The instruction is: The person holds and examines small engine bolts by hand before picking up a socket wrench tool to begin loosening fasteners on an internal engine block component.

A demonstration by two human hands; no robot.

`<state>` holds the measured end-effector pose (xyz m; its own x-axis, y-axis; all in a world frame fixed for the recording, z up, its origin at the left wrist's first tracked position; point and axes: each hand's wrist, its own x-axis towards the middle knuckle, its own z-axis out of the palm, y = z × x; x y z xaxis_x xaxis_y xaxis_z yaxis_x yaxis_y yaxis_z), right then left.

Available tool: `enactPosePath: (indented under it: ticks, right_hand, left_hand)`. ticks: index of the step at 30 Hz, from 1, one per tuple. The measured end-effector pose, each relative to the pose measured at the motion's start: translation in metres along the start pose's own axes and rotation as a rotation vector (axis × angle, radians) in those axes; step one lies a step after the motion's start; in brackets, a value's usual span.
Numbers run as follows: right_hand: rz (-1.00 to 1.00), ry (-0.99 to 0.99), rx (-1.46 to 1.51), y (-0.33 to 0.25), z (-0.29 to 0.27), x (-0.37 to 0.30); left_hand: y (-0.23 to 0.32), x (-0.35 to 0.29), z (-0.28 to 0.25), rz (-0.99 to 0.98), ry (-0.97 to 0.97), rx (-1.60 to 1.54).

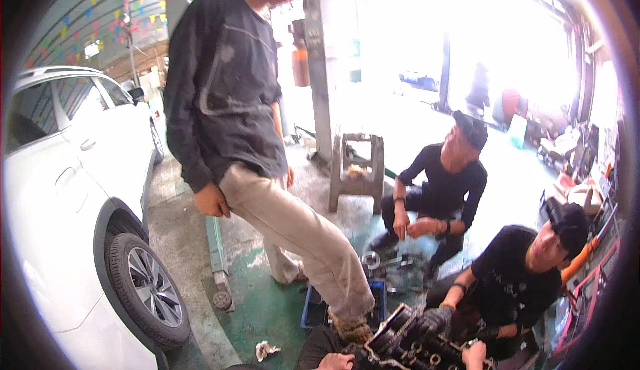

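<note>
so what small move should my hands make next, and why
Perhaps bring the left hand to the dark engine part to steady it: the right hand is at its right side, a co-worker's gloved hand is at its far side, and the left appears off to its left.

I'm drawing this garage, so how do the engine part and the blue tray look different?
The engine part is dark metal with round openings; the blue tray has straight, blue sides. The engine part runs past the picture's lower edge; the blue tray is partly hidden by the standing person's leg. Both show only in part.
</note>
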<state>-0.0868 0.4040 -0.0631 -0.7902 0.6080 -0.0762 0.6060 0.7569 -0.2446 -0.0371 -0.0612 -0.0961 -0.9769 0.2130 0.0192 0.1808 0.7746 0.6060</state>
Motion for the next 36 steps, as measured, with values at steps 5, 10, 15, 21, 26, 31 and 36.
enactPosePath:
  ticks: [5, 10, 15, 21, 26, 31, 36]
  right_hand:
    - [-0.062, -0.059, 0.066, -0.026, -0.025, -0.015]
    - [0.043, 0.058, 0.147, -0.046, -0.042, -0.026]
    - [-0.180, -0.004, 0.279, -0.044, -0.079, -0.058]
    - [-0.218, -0.211, 0.362, -0.051, -0.133, -0.142]
    - [-0.258, -0.364, 0.587, -0.059, -0.153, -0.216]
    - [-0.339, -0.298, 0.675, -0.048, -0.141, -0.240]
    - [-0.403, -0.117, 0.635, -0.071, -0.174, -0.222]
  left_hand:
    - [0.010, -0.028, -0.001, 0.007, -0.050, -0.027]
    - [0.005, 0.013, -0.023, 0.078, -0.089, -0.062]
    - [0.018, 0.022, -0.048, 0.082, -0.125, -0.176]
    - [0.016, 0.009, -0.048, -0.041, -0.155, -0.412]
    - [0.020, 0.012, -0.035, 0.003, -0.165, -0.551]
    - [0.025, 0.008, -0.024, 0.030, -0.195, -0.408]
    - [0.017, 0.032, -0.053, 0.365, 0.139, -0.119]
